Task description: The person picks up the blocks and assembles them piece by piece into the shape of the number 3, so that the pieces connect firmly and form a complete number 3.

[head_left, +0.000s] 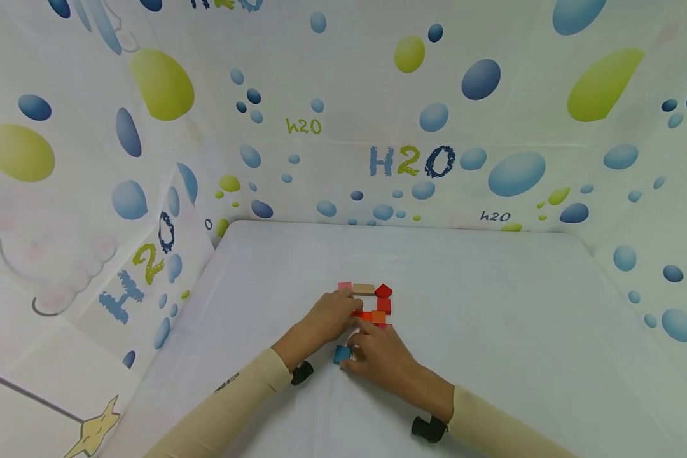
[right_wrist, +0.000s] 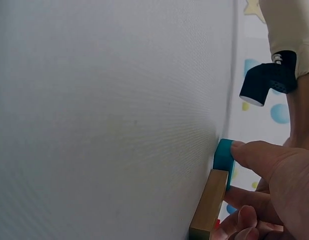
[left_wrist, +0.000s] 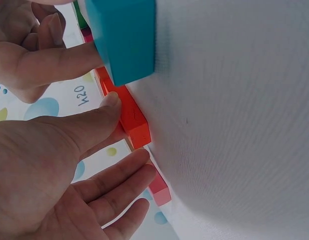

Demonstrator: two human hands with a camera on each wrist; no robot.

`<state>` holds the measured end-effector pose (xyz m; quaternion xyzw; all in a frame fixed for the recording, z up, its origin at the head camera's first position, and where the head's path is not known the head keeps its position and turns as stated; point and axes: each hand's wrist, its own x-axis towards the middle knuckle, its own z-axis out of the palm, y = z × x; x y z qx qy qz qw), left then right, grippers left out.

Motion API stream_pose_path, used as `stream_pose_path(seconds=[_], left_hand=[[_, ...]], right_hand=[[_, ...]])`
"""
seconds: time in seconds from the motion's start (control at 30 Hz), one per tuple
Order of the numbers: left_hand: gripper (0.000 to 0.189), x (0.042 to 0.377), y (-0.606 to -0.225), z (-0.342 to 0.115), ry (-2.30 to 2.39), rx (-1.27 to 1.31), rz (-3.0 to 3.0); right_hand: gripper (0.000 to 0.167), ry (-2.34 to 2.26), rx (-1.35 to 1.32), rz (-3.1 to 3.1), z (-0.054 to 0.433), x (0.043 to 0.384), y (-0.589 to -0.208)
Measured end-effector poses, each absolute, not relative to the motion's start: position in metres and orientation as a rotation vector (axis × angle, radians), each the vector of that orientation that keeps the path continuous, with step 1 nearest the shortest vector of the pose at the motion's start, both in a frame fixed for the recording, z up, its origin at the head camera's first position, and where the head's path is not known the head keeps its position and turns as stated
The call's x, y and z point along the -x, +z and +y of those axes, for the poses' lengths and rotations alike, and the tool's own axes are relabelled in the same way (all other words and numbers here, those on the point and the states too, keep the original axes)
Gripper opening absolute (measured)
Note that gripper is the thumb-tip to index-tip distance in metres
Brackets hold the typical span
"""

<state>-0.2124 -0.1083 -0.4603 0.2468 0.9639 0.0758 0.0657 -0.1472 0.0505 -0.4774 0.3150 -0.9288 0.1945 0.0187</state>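
Note:
My left hand (head_left: 332, 315) reaches in from the left and pinches an orange-red block (left_wrist: 134, 117) between thumb and index finger. Its other fingers are spread near a pink block (left_wrist: 160, 187). My right hand (head_left: 385, 361) holds a blue block (head_left: 341, 355) at the near end of the block group, thumb on one side and index finger on the other. Beside the blue block, in the right wrist view, lies a long wooden block (right_wrist: 209, 202). The left hand partly covers the orange-red block in the head view.
Beyond the hands, a tan block (head_left: 363, 289), a red pentagonal block (head_left: 383, 291), a red block (head_left: 384, 306) and an orange block (head_left: 379, 317) form part of an outline. They lie on a white-covered table (head_left: 492, 305) backed by a patterned curtain (head_left: 343, 159).

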Motion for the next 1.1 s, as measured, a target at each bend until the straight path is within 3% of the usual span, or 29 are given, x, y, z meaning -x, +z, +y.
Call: stream_pose_path(seconds=[1.1], left_hand=[[0.024,0.2120,-0.4618,-0.1089,0.266,-0.719,2.907]], right_hand=[[0.033,0.637,-0.946,-2.936,0.0535,0.1468,-0.4806]])
